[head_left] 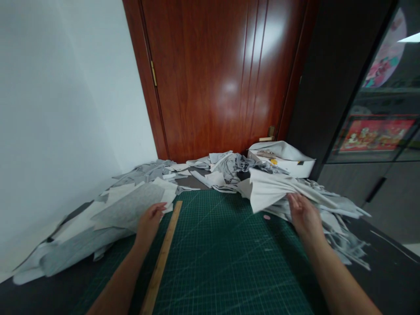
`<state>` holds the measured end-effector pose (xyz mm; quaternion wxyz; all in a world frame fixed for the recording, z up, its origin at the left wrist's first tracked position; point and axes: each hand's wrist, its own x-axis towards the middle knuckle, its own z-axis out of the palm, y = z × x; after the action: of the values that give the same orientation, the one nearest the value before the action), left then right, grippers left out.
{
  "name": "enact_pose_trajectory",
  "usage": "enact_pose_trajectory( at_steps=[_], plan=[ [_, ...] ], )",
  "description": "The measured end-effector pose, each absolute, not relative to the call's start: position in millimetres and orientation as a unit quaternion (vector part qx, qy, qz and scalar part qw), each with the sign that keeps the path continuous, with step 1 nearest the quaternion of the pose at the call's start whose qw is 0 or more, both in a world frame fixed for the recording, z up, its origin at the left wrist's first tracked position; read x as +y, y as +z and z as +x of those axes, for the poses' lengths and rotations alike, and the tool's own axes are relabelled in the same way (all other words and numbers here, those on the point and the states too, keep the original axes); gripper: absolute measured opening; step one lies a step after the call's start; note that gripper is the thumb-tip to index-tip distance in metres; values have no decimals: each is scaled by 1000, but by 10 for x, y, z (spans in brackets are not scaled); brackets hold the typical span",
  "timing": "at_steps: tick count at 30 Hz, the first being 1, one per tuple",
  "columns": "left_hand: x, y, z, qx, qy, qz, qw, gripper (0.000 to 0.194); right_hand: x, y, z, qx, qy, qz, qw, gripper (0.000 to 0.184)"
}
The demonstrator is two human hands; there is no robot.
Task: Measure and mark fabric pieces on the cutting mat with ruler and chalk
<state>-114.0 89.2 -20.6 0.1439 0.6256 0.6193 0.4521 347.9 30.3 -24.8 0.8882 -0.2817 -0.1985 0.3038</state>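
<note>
My left hand (149,221) rests at the left edge of the green cutting mat (223,258), its fingers curled on the edge of a grey felt sheet (131,209). A wooden ruler (162,258) lies on the mat just right of that hand. My right hand (303,214) reaches into the fabric pile at the mat's right edge, fingers closed on a white fabric piece (269,190) that it lifts slightly. A small pink disc (267,217) lies on the mat near that hand.
Grey and white fabric scraps (223,168) are heaped along the mat's far side and both flanks. A white box (282,158) sits at the back right. A red-brown door (223,78) stands behind, a white wall to the left, a dark cabinet (377,109) to the right.
</note>
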Motion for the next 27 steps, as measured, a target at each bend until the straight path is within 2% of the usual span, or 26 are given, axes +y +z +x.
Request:
enact_pose_trajectory(
  at_steps=[3, 5, 10, 12, 15, 19, 23, 27],
  plan=[
    [921, -237, -1307, 661, 431, 614, 23, 39, 337, -345, 3616, -202, 276, -293, 893, 28],
    [939, -274, -1364, 678, 390, 622, -19, 41, 349, -392, 3565, -217, 284, -309, 881, 32],
    [985, -361, -1399, 719, 247, 648, -50, 42, 370, -464, 3413, -251, 275, -390, 842, 35],
    [988, -375, -1403, 724, 229, 649, -46, 34, 374, -513, 3408, -268, 258, -423, 826, 35],
    [973, -375, -1400, 722, 251, 644, -30, 21, 365, -595, 3370, -308, 222, -488, 786, 36],
    [947, -364, -1331, 719, 302, 626, -20, 15, 314, -640, 3130, -422, 204, -548, 693, 37],
    [907, -313, -1177, 704, 350, 618, -4, 7, 250, -609, 2793, -586, 167, -525, 594, 25],
    [753, -175, -943, 638, 427, 641, 4, 6, 190, -569, 2534, -683, 143, -478, 534, 18]
  ],
)
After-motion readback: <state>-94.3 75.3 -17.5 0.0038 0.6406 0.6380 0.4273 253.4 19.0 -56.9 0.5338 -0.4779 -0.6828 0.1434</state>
